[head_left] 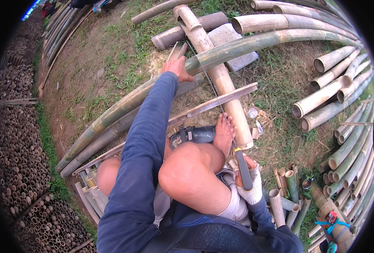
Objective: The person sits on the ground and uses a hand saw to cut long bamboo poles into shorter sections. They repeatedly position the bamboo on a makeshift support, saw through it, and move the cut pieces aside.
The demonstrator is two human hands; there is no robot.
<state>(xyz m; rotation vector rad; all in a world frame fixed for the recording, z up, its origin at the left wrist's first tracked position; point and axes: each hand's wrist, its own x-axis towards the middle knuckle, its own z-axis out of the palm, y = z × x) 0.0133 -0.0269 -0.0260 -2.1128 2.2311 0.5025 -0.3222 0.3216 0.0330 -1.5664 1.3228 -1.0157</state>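
Observation:
My left hand [177, 70] is bare and wraps over a long green bamboo pole [126, 97], gripping it from above. In my right hand [249, 173], which wears a white fingerless glove, is the dark handle of a hand saw [243, 168] with a yellow collar. Its thin blade runs up and away from me, crossing the pole just right of my left hand. Whether the teeth have cut into the bamboo, I cannot tell. Beneath, a thick pale bamboo piece [223, 84] lies crosswise and bears the pole.
A grey stone block [241, 63] and a short bamboo log [170, 39] lie under the far end. My bare foot [224, 133] rests close to the blade. Cut bamboo tubes [317, 99] lie at right; stacked bamboo [22, 139] lines the left. Upright offcuts [276, 206] stand near my right arm.

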